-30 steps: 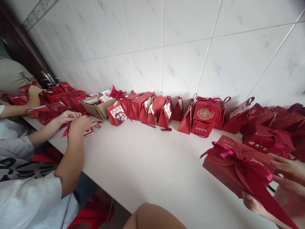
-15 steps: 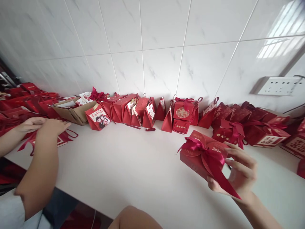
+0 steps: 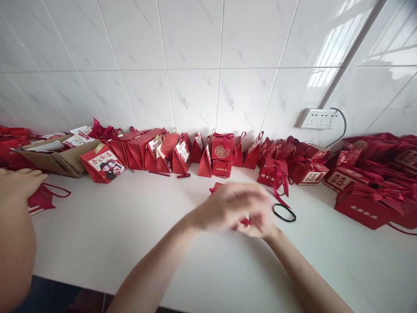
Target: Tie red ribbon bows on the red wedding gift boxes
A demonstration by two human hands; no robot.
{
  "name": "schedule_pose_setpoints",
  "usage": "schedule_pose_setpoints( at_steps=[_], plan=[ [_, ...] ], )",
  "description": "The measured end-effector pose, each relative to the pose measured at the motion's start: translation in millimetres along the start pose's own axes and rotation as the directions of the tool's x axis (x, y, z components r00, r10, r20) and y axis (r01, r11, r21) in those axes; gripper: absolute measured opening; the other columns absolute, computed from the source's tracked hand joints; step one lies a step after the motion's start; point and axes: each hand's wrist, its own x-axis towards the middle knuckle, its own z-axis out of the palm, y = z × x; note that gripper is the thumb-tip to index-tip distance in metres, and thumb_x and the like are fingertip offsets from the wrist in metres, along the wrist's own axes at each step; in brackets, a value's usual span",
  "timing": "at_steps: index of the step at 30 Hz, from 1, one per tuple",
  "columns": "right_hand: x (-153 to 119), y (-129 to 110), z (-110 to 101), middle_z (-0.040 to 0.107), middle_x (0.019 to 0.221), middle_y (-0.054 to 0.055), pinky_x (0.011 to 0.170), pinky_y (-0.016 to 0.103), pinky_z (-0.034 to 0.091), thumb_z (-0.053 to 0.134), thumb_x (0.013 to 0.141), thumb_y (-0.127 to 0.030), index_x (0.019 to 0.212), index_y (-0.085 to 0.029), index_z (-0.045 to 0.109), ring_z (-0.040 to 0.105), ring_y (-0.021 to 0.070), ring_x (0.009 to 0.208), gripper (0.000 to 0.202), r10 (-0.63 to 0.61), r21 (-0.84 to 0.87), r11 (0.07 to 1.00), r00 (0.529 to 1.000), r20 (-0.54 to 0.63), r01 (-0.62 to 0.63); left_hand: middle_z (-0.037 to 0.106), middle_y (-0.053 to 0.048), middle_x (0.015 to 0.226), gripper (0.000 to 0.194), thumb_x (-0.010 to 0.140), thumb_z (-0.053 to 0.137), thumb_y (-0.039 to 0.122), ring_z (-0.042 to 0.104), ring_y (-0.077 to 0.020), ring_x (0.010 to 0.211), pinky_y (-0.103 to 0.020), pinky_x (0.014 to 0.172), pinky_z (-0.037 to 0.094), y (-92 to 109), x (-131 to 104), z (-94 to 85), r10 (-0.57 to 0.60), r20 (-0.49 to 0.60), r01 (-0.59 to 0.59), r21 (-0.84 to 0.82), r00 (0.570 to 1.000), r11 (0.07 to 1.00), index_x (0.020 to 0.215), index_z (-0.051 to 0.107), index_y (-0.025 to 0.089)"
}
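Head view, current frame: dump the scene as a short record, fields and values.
left hand: blurred, over the mostly hidden red paper box; left hand at
right hand: at the same box, partly behind left hand; grip unclear
surface: white table
loose item: black loop band, on table, beside right hand
back row: red gift boxes, along white tiled wall
container: brown cardboard box, cards inside
left edge: another person's hand
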Motion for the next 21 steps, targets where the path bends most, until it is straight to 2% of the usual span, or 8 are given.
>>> schedule_pose_setpoints(
  at_steps=[2,4,5,7,9,11,14,21],
  plan=[
    [-0.8,5.0,0.9,0.053,0.101,0.009,0.067,0.034,0.057,0.056,0.079,-0.045,0.118,-0.019,0.041,0.060,0.0224,0.090,0.048,-0.006,0.061,0.998,0.996,0.091,0.001,0.047,0.000,0.055,0.037,0.085,0.049,0.041,0.046,-0.0123,0.053,-0.028,0.059,0.043,-12.7,1.5,-13.9,0.035,-0.240,-0.047,-0.043,0.970,0.998,0.055,0.047,0.019],
    [-1.8,10.7,0.1,0.052,0.108,0.014,0.072,0.039,0.056,0.048,0.083,-0.057,0.123,-0.016,0.035,0.058,0.0248,0.097,0.059,0.030,0.154,0.987,0.995,0.098,-0.045,0.045,0.001,0.058,0.032,0.083,0.049,0.036,0.046,-0.0122,0.059,-0.026,0.064,0.043,-36.6,-1.6,-34.5,0.066,-0.565,-0.014,0.097,0.822,0.995,0.056,0.044,0.019],
    [-2.1,12.8,-1.1,0.051,0.111,0.016,0.075,0.042,0.055,0.041,0.084,-0.063,0.125,-0.015,0.034,0.057,0.0262,0.101,0.063,0.079,0.203,0.975,0.995,0.068,-0.092,0.046,0.001,0.061,0.028,0.082,0.049,0.034,0.048,-0.0127,0.062,-0.026,0.067,0.043,-50.2,-4.9,-44.2,0.063,-0.652,0.053,0.156,0.755,0.986,0.059,0.044,0.019],
    [-1.2,13.3,-4.9,0.054,0.108,0.015,0.078,0.043,0.052,0.029,0.086,-0.069,0.122,-0.016,0.037,0.057,0.0261,0.100,0.064,0.248,0.280,0.929,0.968,0.019,-0.244,0.050,0.001,0.068,0.023,0.082,0.049,0.036,0.050,-0.0138,0.068,-0.026,0.069,0.043,-74.4,-13.1,-58.3,0.010,-0.701,0.183,0.200,0.713,0.962,0.066,0.048,0.020],
    [2.5,7.4,-9.7,0.059,0.089,0.009,0.071,0.038,0.049,0.023,0.089,-0.068,0.107,-0.018,0.048,0.059,0.0218,0.082,0.059,0.471,0.286,0.834,0.879,0.077,-0.472,0.053,0.000,0.071,0.024,0.081,0.050,0.040,0.052,-0.0153,0.070,-0.026,0.068,0.043,-89.9,-20.8,-64.1,-0.045,-0.681,0.246,0.202,0.731,0.948,0.069,0.051,0.020],
    [8.8,-3.6,-14.0,0.055,0.066,0.003,0.061,0.031,0.044,0.021,0.090,-0.067,0.085,-0.018,0.054,0.052,0.0173,0.063,0.059,0.642,0.227,0.696,0.733,0.225,-0.681,0.053,-0.001,0.068,0.028,0.081,0.051,0.044,0.052,-0.0163,0.069,-0.027,0.066,0.043,-95.8,-26.0,-63.6,-0.081,-0.642,0.267,0.198,0.762,0.943,0.068,0.052,0.019],
    [18.7,-21.5,-15.7,0.040,0.050,-0.001,0.050,0.026,0.032,0.027,0.085,-0.073,0.061,-0.017,0.049,0.038,0.0120,0.049,0.064,0.738,0.131,0.556,0.560,0.377,-0.821,0.048,0.001,0.063,0.034,0.082,0.050,0.049,0.048,-0.0153,0.063,-0.026,0.060,0.039,-94.0,-29.2,-58.8,-0.143,-0.565,0.311,0.214,0.813,0.926,0.065,0.050,0.019],
    [25.1,-34.7,-10.6,0.022,0.049,-0.005,0.045,0.023,0.014,0.044,0.075,-0.075,0.051,-0.018,0.032,0.018,0.0065,0.046,0.062,0.817,0.146,0.397,0.422,0.393,-0.906,0.035,0.006,0.057,0.036,0.082,0.052,0.047,0.032,-0.0080,0.052,-0.022,0.051,0.023,-84.1,-32.2,-53.2,-0.283,-0.425,0.392,0.196,0.860,0.899,0.063,0.042,0.017]
  ],
)
